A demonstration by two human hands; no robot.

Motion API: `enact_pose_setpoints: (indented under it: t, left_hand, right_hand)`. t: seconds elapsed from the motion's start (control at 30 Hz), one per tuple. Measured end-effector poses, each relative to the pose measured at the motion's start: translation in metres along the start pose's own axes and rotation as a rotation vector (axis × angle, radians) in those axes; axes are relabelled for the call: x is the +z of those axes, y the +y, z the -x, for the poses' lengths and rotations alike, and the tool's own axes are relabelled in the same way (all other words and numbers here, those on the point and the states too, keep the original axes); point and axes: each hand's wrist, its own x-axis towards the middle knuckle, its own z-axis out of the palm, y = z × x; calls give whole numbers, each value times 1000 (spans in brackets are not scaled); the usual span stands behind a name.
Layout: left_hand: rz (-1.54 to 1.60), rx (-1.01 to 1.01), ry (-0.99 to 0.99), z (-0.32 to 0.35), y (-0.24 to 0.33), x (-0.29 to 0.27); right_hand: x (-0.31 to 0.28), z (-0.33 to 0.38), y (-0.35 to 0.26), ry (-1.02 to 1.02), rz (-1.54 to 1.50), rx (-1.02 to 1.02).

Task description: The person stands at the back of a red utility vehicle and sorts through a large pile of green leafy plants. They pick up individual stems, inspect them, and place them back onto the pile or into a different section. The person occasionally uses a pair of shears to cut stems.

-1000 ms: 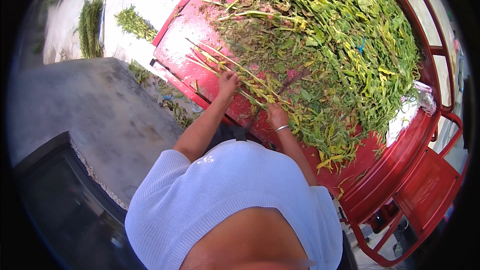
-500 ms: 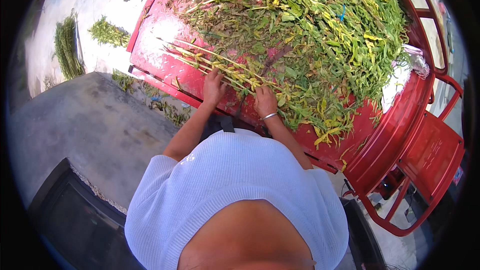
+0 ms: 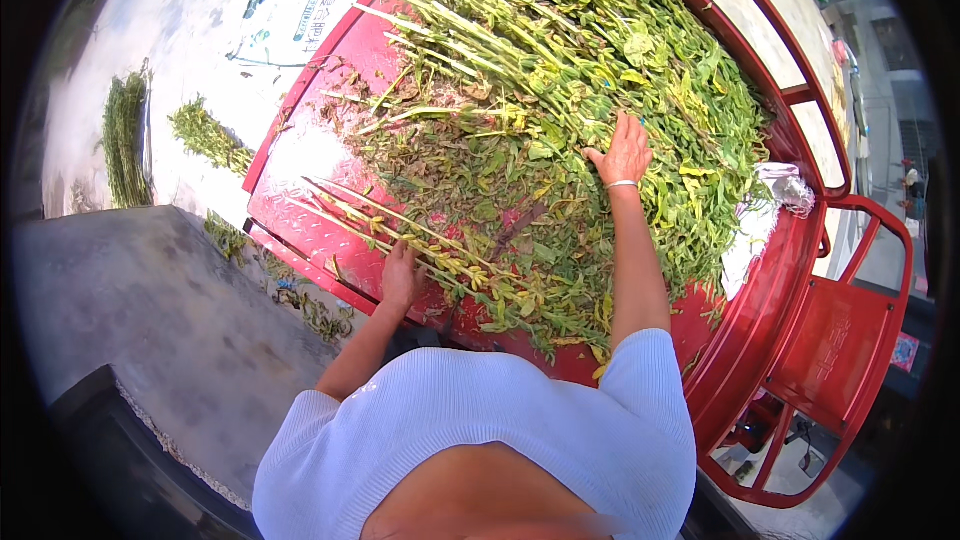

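Observation:
A small bunch of cut plant stalks (image 3: 447, 262) with yellowing pods lies near the front edge of a red cart bed (image 3: 330, 150). My left hand (image 3: 401, 278) is closed round its lower stems, the fingertips partly hidden. Farther off and to the right, my right hand (image 3: 625, 152), with a silver bangle (image 3: 622, 184) at the wrist, reaches over a big heap of green leafy stalks (image 3: 520, 40). Its fingers are stretched out and the thumb stands apart; it touches or hovers just above the leaves.
Loose, wilted leaves (image 3: 450, 170) cover the middle of the bed. A red rail (image 3: 745, 0) and a red seat-like frame (image 3: 835, 335) border the right side, near a white sack (image 3: 750, 240). Plant bundles (image 3: 127, 140) and a flattened printed sack (image 3: 290, 25) lie on the ground at left.
My right hand has left the small bunch and moved away and rightward onto the big heap, its fingers opening out. My left hand has stayed at the small bunch.

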Motion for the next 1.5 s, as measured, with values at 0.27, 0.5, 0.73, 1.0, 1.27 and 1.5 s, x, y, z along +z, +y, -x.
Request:
enact_pose_setpoints:
  t: [0.27,0.5,0.73,1.0,1.27,1.5]
  left_hand:
    - [203,153,127,-56,29,-12]
    - [1403,-278,-76,-154,102,-18]
    - [1829,-662,-86,-194,87,12]
    - [1862,-634,69,-146,57,9]
    - [1810,-805,294,-133,27,27]
    - [1889,-711,111,-123,30,27]
  right_hand:
    - [51,-13,5,-96,181,-31]
    - [43,39,5,-118,43,-126]
    - [22,70,6,-300,-44,-166]
    - [-24,85,38,-146,-202,-391]
    - [-23,157,86,-265,-404,-302]
    - [-14,143,50,-428,30,-347]
